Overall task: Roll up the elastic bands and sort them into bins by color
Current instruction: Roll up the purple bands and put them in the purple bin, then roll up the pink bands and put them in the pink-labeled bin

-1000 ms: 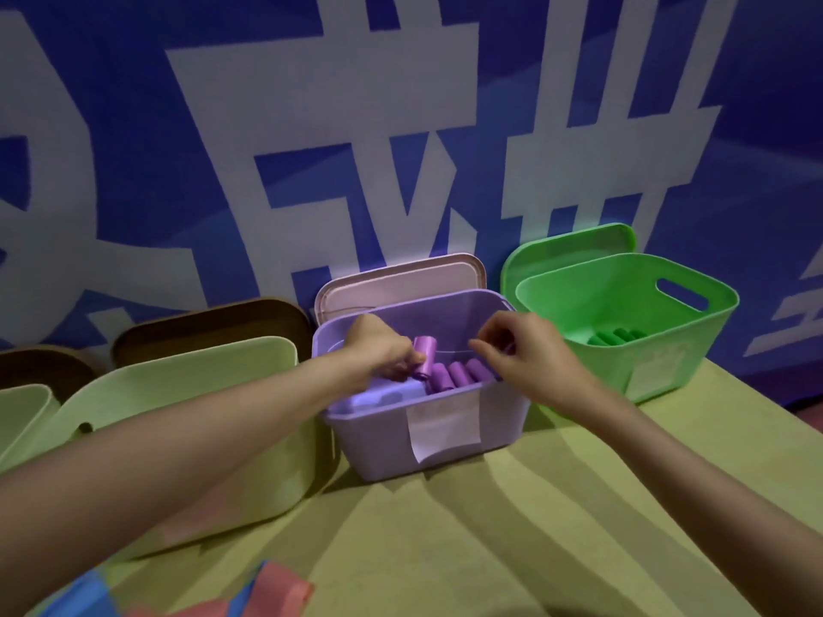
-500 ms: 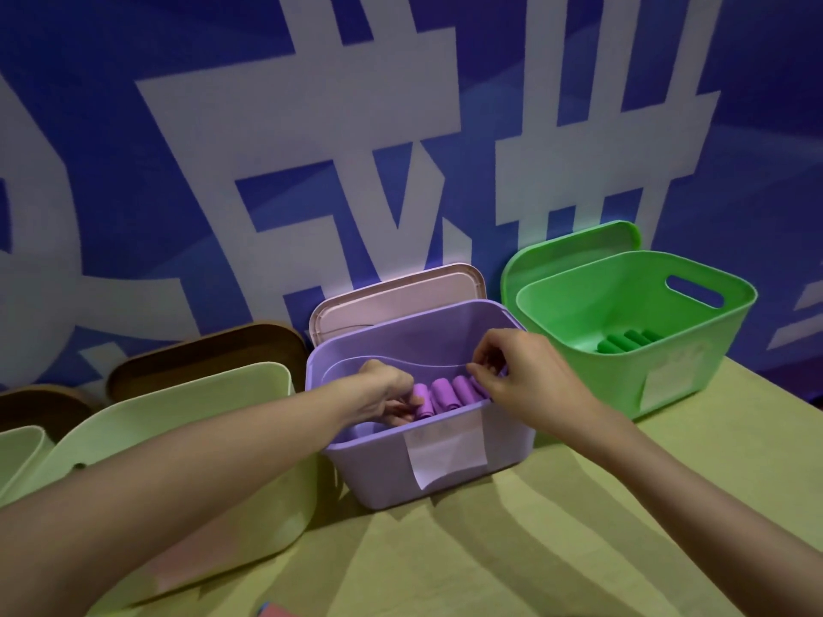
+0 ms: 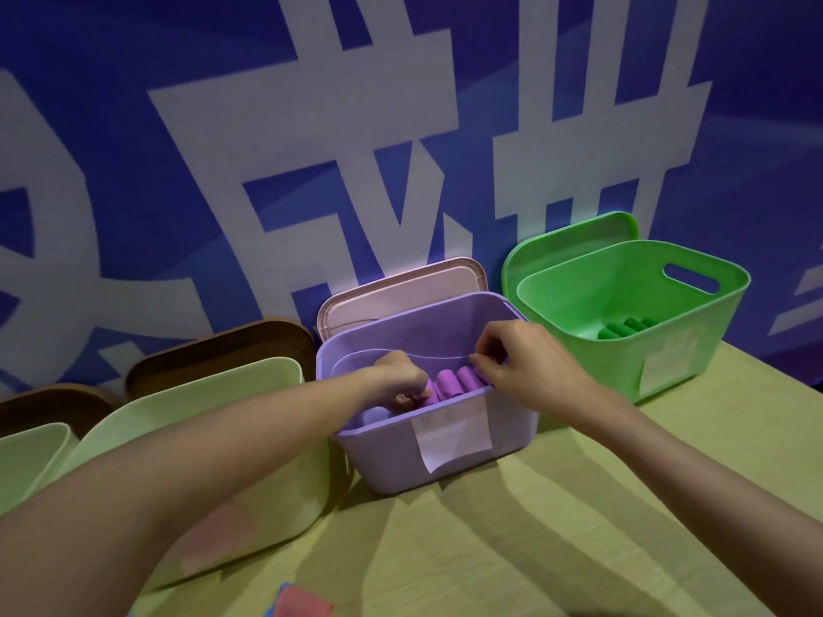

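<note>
Purple rolls [image 3: 452,385] lie side by side along the floor of the purple bin [image 3: 445,447], which stands on the table [image 3: 534,549] toward its back edge, between the pale yellow-green bin [image 3: 231,438] and the green bin [image 3: 637,313]. A second ago I held one roll up above the rim; now my left hand [image 3: 401,380] has sunk deep inside and my fingers curl around that roll at the left end of the row, pressing it down beside the others. My right hand [image 3: 521,362] is curled at the row's right end, fingertips touching the rolls there; whether it pinches one I cannot tell. So I judge this purple band is as good as sorted: I only need to let go. Green rolls [image 3: 623,328] already sit in the green bin. At the table's front edge a pink band [image 3: 303,603] lies flat, likely my next one.
</note>
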Demonstrator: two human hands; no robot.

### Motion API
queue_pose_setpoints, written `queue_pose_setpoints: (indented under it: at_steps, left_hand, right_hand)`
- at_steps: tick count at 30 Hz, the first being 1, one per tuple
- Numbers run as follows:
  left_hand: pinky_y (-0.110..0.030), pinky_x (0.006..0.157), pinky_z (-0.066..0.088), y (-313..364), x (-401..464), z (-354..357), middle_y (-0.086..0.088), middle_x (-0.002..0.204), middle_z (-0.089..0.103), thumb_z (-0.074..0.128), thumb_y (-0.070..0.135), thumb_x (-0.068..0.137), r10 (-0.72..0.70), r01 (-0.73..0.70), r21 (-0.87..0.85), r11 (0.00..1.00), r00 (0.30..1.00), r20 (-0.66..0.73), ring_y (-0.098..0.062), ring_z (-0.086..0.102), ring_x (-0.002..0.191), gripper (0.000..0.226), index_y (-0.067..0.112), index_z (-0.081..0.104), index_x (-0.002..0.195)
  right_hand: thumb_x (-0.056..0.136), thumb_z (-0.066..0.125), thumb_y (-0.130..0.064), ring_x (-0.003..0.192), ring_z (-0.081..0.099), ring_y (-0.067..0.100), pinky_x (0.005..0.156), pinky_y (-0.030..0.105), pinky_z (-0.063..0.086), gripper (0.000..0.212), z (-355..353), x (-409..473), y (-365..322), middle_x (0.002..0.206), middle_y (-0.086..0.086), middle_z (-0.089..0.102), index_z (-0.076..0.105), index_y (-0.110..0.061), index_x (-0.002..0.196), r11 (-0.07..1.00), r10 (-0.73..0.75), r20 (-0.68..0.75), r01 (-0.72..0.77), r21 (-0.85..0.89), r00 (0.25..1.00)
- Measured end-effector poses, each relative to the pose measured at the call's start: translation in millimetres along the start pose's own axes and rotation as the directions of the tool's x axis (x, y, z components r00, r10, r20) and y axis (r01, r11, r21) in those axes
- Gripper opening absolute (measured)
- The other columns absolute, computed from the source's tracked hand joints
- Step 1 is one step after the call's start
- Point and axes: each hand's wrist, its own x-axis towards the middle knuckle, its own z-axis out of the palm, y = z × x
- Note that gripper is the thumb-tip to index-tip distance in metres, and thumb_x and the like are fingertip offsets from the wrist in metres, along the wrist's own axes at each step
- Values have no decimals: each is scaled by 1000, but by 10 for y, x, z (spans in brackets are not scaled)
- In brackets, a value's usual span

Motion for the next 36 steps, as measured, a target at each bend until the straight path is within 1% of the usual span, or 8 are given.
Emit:
queue_pose_setpoints:
  at_steps: [4,9,16,17,20,24,28,36]
  left_hand:
    - [-24,49,43,35,12,-43,-5,46,51,58,7,84,-36,24,110,994,994,104,-17,49,42,16,4,60,68]
    - [-28,57,44,80,-88,-287,-13,63,49,57,26,92,-8,-3,98,995,994,107,-23,48,52,23,4,51,90]
    - [-31,65,46,90,-655,-644,-11,92,58,59,21,93,297,-302,-18,953,945,-139,-18,56,78,12,14,54,85]
    - [-31,69,50,65,-772,-689,-11,97,61,60,19,91,353,-366,-33,930,915,-193,-20,59,84,7,12,58,92]
    - [-38,81,56,-89,-1216,-815,-13,110,64,61,15,89,455,-522,-125,844,819,-349,-24,63,98,31,7,59,119]
    - [-40,74,57,-519,-1817,-807,-13,100,66,61,9,88,420,-561,-259,786,792,-443,-25,66,91,28,7,60,115]
    - [-32,66,53,-978,-2333,-715,-10,90,64,59,3,89,398,-527,-342,778,835,-380,-18,63,77,23,4,58,112]
    - [-31,66,51,-1962,-2964,-471,-4,96,57,60,-3,86,275,-441,-433,786,877,-393,-12,57,79,31,7,57,114]
  right_hand:
    - [87,61,-21,81,60,24,70,39,51,10,-29,-2,-28,86,3,67,65,-12,87,1000,19,21,-19,-11,1000]
    - [84,62,-16,87,59,29,73,35,45,13,-110,12,-106,93,11,67,66,-6,91,998,16,41,-14,-56,999]
    - [87,64,-18,110,52,32,94,39,44,36,-290,-177,-534,117,18,56,59,-1,119,996,-17,-50,13,-91,999]
    - [89,64,-19,114,49,32,96,38,41,39,-312,-234,-621,121,18,53,57,-1,123,997,-24,-58,19,-78,998]
    - [89,64,-19,118,45,33,96,35,36,40,-323,-459,-864,123,18,50,55,-2,124,998,-62,-123,60,-22,990]
    - [85,68,-13,111,49,37,94,39,39,34,-217,-874,-1119,116,20,53,59,1,115,986,-153,-190,162,31,970]
    - [84,68,-12,104,53,33,87,46,48,31,-68,-1271,-1321,111,16,53,60,-3,112,973,-195,-167,212,93,967]
    - [85,70,-14,101,55,20,84,31,48,31,443,-2113,-1614,109,6,50,61,-7,113,957,-188,3,182,224,982]
